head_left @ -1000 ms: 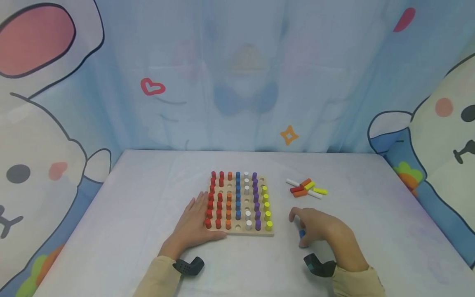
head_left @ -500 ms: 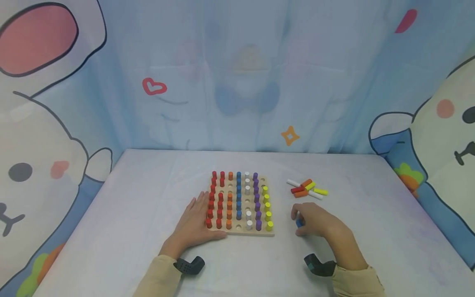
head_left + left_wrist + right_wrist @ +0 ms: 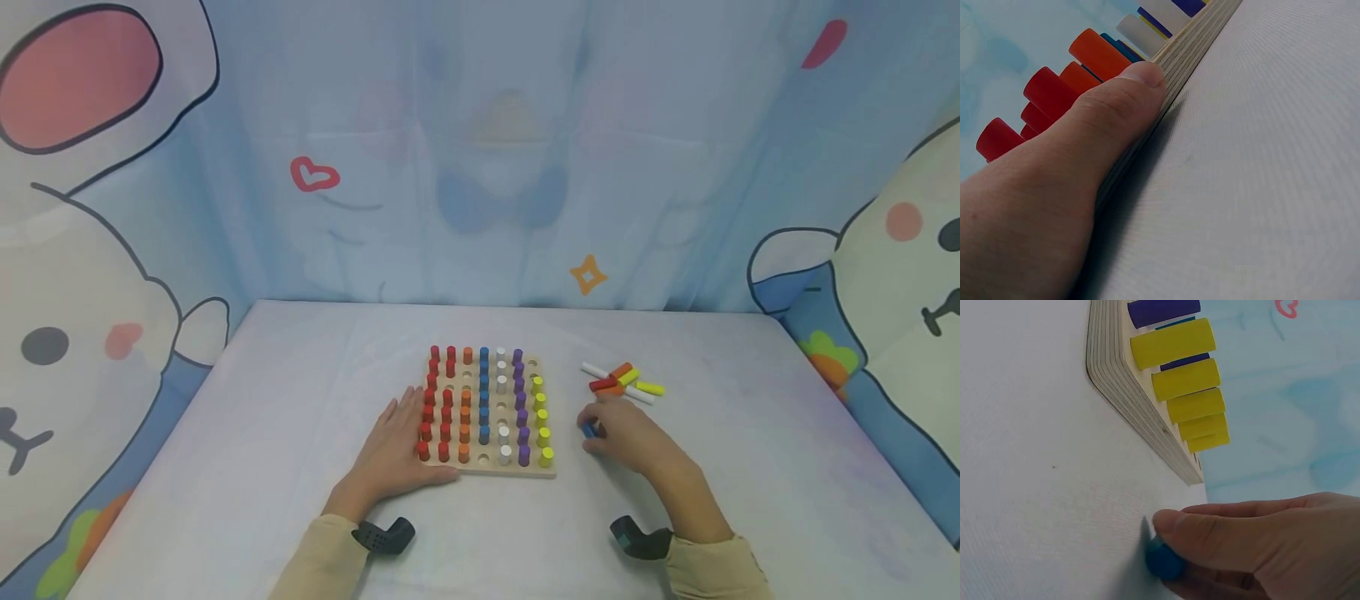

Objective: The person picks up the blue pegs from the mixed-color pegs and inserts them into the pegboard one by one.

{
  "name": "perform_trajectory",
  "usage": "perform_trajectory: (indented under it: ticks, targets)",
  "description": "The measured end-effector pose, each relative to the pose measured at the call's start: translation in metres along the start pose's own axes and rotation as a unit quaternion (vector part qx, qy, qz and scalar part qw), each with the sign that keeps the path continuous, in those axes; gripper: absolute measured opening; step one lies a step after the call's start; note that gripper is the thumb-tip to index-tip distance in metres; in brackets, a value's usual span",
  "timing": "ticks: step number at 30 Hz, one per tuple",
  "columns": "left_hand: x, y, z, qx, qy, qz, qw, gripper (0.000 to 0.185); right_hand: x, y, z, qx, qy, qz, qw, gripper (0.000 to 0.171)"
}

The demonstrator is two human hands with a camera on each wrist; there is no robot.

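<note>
Two hands down on the table (image 3: 300, 433), w/ the peg board (image 3: 487, 468) between them. Left hand (image 3: 393, 454) lies flat, fingers straight, along the board's left side; thumb pressed vs. the near edge (wrist view shows thumb tip on the plywood edge, red and orange pegs just behind it). Right hand (image 3: 626, 435) sits just right of the board, fingers curled, pinching a blue peg (image 3: 588, 430) low over the cloth; right wrist view shows the peg's round end (image 3: 1164, 561) under the thumb, apart from the board, near its yellow column (image 3: 1186, 379).

Progress, my read: board mostly filled. Red, orange, blue, white, purple and yellow pegs stand in columns, but several holes are open: one near-edge hole approx. mid-board (image 3: 483, 458), a few in the orange and white columns, one at the far right corner. Blue peg in hand isn't seated yet.

Farther back right, a small pile of loose pegs (image 3: 621, 382) (white, orange, red, yellow) lies waiting, so approx. half a dozen left. Behind: cartoon curtain.
</note>
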State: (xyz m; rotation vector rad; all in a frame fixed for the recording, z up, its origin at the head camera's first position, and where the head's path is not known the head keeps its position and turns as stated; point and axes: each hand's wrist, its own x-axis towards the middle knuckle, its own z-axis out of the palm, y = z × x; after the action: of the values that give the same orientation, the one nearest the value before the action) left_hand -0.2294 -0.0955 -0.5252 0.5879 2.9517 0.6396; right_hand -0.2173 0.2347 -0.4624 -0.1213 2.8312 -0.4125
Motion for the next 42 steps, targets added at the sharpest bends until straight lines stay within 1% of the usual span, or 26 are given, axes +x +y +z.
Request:
perform_trajectory:
  ticks: [11, 16, 19, 27, 42]
  targets:
    - [0.0011, 0.0002, 0.0010, 0.006, 0.003, 0.003, 1.0000, 0.126, 0.0055, 0.0000, 0.0048, 0.045, 0.049, -0.004, 0.998, 0.034]
    - [0.0013, 0.0011, 0.0006, 0.002, -0.001, 0.000, 1.0000, 0.126, 0.0045, 0.0005, 0.0057, 0.041, 0.070, -0.017, 0.997, 0.035]
    - [0.0013, 0.0018, 0.0000, 0.000, -0.002, -0.001, 1.0000, 0.126, 0.0032, 0.0003, 0.0055, 0.037, 0.083, -0.027, 0.995, 0.032]
    - [0.0016, 0.0026, -0.0008, 0.004, 0.001, -0.001, 1.0000, 0.126, 0.0027, -0.0012, 0.0023, 0.035, 0.095, -0.040, 0.994, 0.020]
    - [-0.0014, 0.0009, -0.0022, -0.008, -0.001, -0.002, 1.0000, 0.127, 0.0024, -0.0046, -0.0020, 0.018, 0.110, -0.050, 0.992, 0.016]
